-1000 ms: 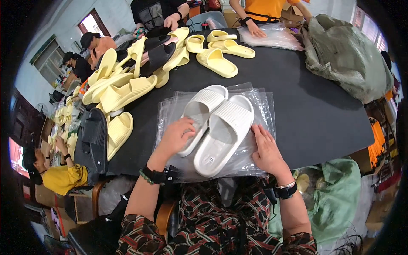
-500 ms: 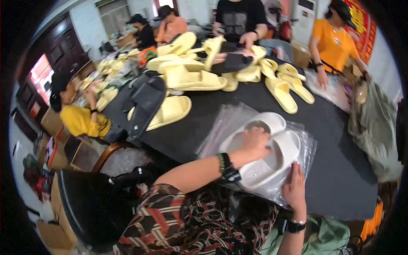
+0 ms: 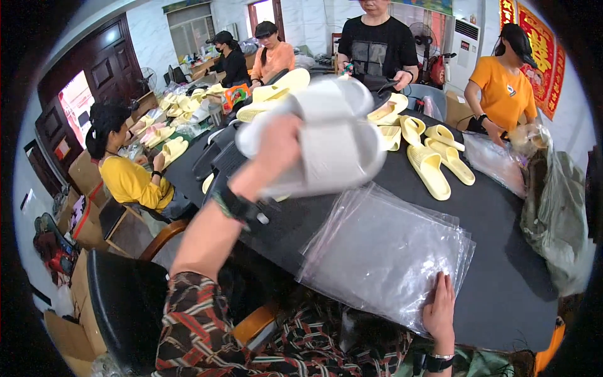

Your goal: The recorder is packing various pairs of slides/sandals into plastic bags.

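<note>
My left hand (image 3: 276, 154) is raised above the black table (image 3: 496, 213) and grips a pair of white slide sandals (image 3: 326, 135) held together. My right hand (image 3: 440, 311) lies flat on the near corner of a stack of clear plastic bags (image 3: 389, 251), pressing it onto the table. The bags lie below and to the right of the lifted sandals.
Yellow slide sandals (image 3: 433, 163) lie across the table's far side, and more are piled at the far left (image 3: 176, 113). Several people sit or stand around the table. A grey-green sack (image 3: 556, 213) rests at the right edge. A black chair back (image 3: 122, 308) is at my lower left.
My left hand has lifted the white sandals off the plastic bags, up and to the left. My right hand stays on the bags. My head has turned left.
</note>
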The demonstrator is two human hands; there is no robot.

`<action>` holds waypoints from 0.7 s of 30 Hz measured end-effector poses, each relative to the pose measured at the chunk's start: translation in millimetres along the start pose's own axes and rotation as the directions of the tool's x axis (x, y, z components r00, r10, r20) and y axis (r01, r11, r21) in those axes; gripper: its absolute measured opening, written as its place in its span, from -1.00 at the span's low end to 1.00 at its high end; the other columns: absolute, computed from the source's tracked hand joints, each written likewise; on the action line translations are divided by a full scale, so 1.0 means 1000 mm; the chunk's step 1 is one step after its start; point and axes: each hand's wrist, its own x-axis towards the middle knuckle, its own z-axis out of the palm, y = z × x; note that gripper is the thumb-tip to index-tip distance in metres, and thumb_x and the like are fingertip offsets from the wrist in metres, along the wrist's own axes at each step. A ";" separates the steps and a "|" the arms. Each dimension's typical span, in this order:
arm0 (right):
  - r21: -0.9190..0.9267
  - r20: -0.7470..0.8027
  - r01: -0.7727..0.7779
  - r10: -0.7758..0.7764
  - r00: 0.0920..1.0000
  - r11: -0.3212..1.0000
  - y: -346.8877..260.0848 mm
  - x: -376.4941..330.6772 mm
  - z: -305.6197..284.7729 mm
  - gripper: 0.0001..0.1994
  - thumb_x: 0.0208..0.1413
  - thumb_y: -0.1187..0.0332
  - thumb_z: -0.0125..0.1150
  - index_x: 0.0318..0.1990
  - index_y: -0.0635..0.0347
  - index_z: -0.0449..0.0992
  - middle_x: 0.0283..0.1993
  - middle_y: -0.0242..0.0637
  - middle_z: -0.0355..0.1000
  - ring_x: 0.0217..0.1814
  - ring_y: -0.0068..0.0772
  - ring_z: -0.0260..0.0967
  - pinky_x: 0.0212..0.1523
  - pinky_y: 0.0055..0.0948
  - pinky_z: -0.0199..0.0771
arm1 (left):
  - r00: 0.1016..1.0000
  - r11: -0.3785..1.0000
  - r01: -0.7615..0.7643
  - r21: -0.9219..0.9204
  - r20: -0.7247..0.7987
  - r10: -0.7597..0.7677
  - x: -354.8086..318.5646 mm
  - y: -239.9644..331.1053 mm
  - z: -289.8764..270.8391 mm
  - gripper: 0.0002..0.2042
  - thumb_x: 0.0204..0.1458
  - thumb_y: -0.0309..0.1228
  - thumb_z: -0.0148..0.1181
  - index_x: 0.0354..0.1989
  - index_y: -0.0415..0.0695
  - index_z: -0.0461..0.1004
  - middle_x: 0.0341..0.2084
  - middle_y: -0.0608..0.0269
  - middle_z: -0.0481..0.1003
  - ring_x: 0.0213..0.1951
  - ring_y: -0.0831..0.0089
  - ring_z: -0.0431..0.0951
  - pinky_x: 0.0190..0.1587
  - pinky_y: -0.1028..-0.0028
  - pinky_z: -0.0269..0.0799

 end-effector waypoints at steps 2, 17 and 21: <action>-0.001 0.006 0.016 -0.016 1.000 1.000 0.000 0.003 0.001 -0.18 -0.15 0.60 -0.07 0.42 0.45 -0.03 0.45 0.12 0.05 0.56 0.16 -0.16 0.52 -0.01 -0.18 | 0.999 0.984 0.005 0.176 -0.050 0.003 0.041 -0.067 -0.046 -0.83 -0.06 -0.40 0.21 -0.31 -0.18 0.62 -0.36 -0.10 0.57 -0.22 -0.07 0.58 -0.12 0.10 0.47; 0.000 0.031 0.036 -0.036 0.999 0.999 -0.003 0.003 0.001 -0.20 -0.14 0.55 -0.03 0.41 0.40 0.04 0.48 0.09 0.04 0.57 0.20 -0.19 0.53 0.03 -0.23 | 0.732 0.659 0.675 0.332 -0.182 -0.657 -0.055 -0.302 -0.055 -0.58 0.15 -0.27 -0.01 0.05 -0.35 0.43 -0.14 -0.41 0.51 -0.02 -0.28 0.51 0.04 0.01 0.41; -0.037 0.019 -0.004 0.004 1.000 0.999 0.001 -0.006 0.000 -0.22 -0.12 0.55 -0.04 0.41 0.40 0.05 0.47 0.10 0.05 0.57 0.21 -0.19 0.53 0.04 -0.22 | 0.767 0.675 0.592 0.440 -0.050 -0.639 -0.027 -0.279 -0.042 -0.67 0.09 -0.34 0.04 -0.13 -0.36 0.54 -0.24 -0.36 0.55 -0.11 -0.28 0.54 -0.05 0.01 0.46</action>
